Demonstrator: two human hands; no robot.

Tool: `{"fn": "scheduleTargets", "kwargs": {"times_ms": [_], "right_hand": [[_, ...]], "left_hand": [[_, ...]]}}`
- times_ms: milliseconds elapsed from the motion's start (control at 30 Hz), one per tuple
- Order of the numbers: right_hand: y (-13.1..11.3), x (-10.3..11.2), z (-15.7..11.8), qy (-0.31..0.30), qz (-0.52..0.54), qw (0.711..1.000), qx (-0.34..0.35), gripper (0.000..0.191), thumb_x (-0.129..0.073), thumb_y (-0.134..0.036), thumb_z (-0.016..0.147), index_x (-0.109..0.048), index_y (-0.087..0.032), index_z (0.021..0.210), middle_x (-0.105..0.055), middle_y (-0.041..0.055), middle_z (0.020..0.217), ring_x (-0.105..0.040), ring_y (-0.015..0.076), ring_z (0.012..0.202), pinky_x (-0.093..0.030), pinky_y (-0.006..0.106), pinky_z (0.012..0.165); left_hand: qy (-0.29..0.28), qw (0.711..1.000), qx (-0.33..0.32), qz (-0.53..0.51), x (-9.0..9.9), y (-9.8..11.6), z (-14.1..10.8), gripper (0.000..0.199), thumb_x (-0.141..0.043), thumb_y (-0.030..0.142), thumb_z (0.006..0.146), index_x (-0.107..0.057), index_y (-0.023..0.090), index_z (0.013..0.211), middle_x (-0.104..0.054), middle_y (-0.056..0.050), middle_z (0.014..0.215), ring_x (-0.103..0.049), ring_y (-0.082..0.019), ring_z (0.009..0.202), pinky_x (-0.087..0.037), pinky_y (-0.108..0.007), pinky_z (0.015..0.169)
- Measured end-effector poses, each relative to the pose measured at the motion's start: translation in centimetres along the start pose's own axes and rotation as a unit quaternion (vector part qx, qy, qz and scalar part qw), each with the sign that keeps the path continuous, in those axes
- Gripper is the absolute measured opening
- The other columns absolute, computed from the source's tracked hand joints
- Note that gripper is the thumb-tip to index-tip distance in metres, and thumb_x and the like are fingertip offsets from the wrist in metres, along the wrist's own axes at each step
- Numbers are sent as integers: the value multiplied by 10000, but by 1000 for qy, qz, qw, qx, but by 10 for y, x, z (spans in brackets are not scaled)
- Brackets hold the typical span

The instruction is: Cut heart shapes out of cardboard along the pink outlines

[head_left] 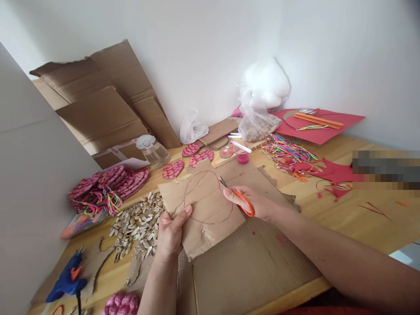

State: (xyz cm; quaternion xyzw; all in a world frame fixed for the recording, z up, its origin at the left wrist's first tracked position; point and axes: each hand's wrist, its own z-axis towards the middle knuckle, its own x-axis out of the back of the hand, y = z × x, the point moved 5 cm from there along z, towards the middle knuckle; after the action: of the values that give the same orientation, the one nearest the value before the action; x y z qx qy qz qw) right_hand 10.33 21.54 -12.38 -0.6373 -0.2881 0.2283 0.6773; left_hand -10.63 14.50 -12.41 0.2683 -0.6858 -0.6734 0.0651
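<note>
A piece of brown cardboard (pixel 210 197) with a round outline drawn on it in purple is held up over a larger cardboard sheet (pixel 249 267). My left hand (pixel 173 229) grips its lower left side, thumb on top. In my right hand (pixel 251 201) is a pair of scissors (pixel 248 205) with orange handles. The blades point up and away, at the cardboard's upper right edge close to the drawn line. Whether the blades are cutting into the cardboard, I cannot tell.
Nut shells (pixel 141 223) lie left of the cardboard, with a blue glue gun (pixel 70 278) nearer me. Pink decorated pieces (pixel 108 183) are piled behind the shells. Colourful strings (pixel 290 148) and red paper (pixel 334 170) spread to the right. A water bottle (pixel 152 151) stands at the back.
</note>
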Motion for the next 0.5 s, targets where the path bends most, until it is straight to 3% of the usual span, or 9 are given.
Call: {"fn": "scheduleTargets", "kwargs": {"times_ms": [67,233,367,500], "right_hand": [[3,2,1,11,17,1000,-20,573,-417,-706,932,-306,-217,656,-252,-54,633,-241,110,570,-181,292,561],[4,20,4,141,67,988,-14,486,-555,-641,884,-552,-186,714,-557,9,701,-490,141,641,-336,283,592],[-3,23,4,159,91,983,0,307,-704,-471,780,-615,-178,762,-592,4,729,-519,143,664,-395,273,611],[2,25,5,173,100,980,-10,206,-714,-356,741,-643,-169,791,-605,6,725,-529,139,656,-409,267,600]], "left_hand": [[11,1000,-16,-4,4,3,3,555,-906,281,594,-741,162,1111,-798,-92,1019,-762,-269,912,-608,-327,817],[-14,999,26,19,9,0,5,496,-914,263,583,-755,153,1040,-804,-87,965,-769,-245,779,-612,-291,692],[-50,996,54,41,3,-6,1,476,-923,258,563,-766,134,994,-805,-102,920,-765,-255,716,-614,-303,639],[-61,996,51,43,1,-7,0,479,-924,244,571,-767,142,1011,-805,-95,928,-770,-253,760,-620,-295,662]]}}
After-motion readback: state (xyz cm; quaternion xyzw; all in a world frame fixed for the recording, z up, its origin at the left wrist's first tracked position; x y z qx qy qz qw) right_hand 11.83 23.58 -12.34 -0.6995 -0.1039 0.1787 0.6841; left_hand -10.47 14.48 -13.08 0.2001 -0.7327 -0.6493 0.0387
